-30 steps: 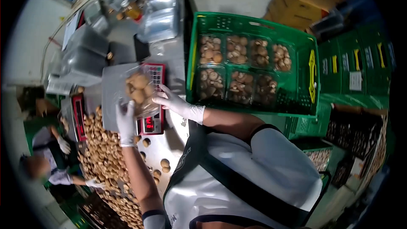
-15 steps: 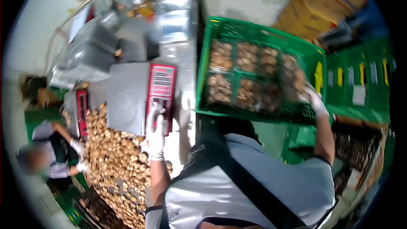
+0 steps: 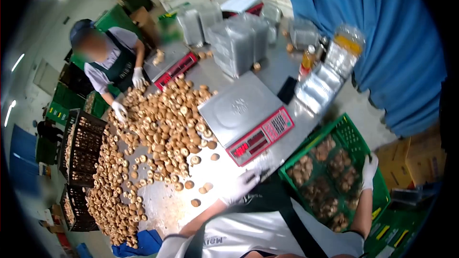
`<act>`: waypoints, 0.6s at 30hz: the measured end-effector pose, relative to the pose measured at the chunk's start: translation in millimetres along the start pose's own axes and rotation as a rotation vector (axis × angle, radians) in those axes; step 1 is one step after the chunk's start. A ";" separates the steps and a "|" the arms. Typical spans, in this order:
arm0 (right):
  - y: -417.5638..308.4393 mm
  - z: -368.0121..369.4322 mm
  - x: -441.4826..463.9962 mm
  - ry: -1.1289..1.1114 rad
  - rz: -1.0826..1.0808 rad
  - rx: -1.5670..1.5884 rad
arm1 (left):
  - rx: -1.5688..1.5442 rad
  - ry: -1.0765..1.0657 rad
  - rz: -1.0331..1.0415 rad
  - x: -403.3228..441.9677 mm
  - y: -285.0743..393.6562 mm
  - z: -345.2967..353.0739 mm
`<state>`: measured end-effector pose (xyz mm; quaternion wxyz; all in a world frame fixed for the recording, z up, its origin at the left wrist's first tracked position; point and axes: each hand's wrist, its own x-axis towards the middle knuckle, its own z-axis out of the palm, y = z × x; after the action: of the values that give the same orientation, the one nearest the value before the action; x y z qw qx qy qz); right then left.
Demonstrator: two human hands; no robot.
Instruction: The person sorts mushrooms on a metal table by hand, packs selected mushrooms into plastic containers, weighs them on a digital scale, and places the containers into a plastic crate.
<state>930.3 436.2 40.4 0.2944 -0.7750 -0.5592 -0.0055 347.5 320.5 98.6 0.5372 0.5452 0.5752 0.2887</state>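
Observation:
My left hand [image 3: 240, 185], in a white glove, is just below the red front of a digital scale [image 3: 241, 110], near the table edge. Its fingers are apart and nothing is in them. The scale's plate bears nothing. My right hand [image 3: 369, 169], gloved too, is at the right side of the green crate [image 3: 353, 129]; whether its fingers hold anything is hidden. Inside the crate lie several clear trays of mushrooms [image 3: 342, 171]. A large heap of loose mushrooms [image 3: 167, 119] spreads over the metal table [image 3: 165, 205].
Stacked plastic trays [image 3: 237, 45], a bottle [image 3: 307, 61] and wrapped packs [image 3: 318, 88] stand behind the scale. A co-worker [image 3: 117, 59] reaches into the heap beside a second scale [image 3: 176, 70]. Blue curtain [image 3: 368, 43] and cardboard boxes [image 3: 415, 160] are at the right.
The view has swung to the left. The mushroom pack I held over the scale went into the crate with my right hand. My left hand has moved off the scale's front.

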 end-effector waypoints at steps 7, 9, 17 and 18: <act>-451.0 66.2 138.3 -0.259 -0.744 0.699 | -0.021 0.272 -0.051 -47.3 -15.7 -17.5; -549.1 86.0 141.1 -0.284 -0.998 0.768 | 0.000 0.382 -0.061 -61.3 -25.2 -19.7; -706.0 258.4 149.6 -0.283 -0.886 0.117 | -0.204 0.857 -0.252 -113.5 -27.0 -12.0; -707.8 270.7 151.3 -0.289 -0.884 0.132 | -0.201 0.920 -0.299 -120.6 -23.2 -11.2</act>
<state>284.3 834.4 186.4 0.2317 -0.4350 -0.8700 0.0133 309.1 204.8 116.7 0.3133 0.2181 0.7939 0.4732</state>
